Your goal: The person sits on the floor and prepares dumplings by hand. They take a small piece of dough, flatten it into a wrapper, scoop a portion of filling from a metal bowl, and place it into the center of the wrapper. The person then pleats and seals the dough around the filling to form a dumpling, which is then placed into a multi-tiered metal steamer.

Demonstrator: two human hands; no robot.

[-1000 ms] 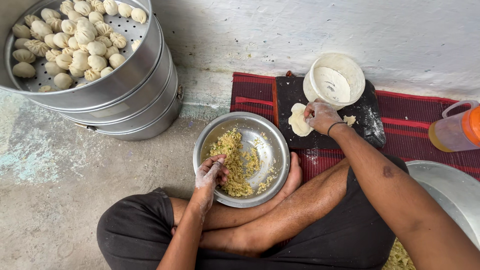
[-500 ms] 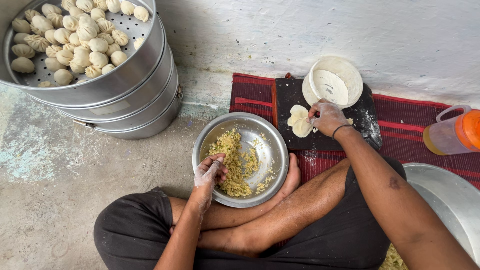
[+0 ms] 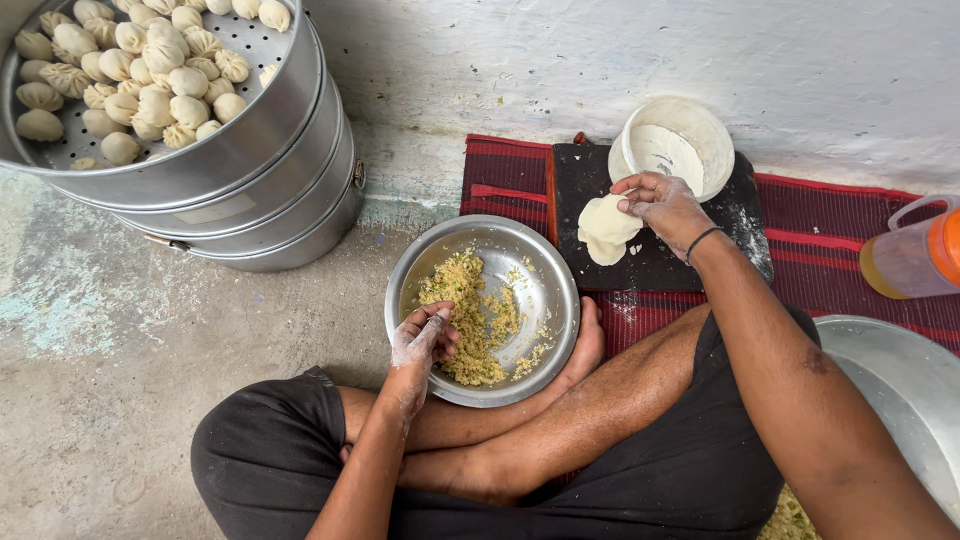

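while the steamer tray (image 3: 250,130) full of dumplings (image 3: 150,80) stands at far left, the left hand (image 3: 425,345) pinches yellow filling (image 3: 465,320) in the steel bowl (image 3: 545,270); the right hand (image 3: 665,205) lifts a dough wrapper (image 3: 605,225) between its fingertips over the black board (image 3: 660,265).

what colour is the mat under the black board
Dark red with thin stripes, clearest in the head view beside the board.

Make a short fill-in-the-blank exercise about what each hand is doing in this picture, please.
1. The left hand rests in the steel ____ of filling.
2. The right hand holds a round dough ____ above the black board.
3. The dumplings lie in the ____ on the person's left.

Missing words: bowl; wrapper; steamer
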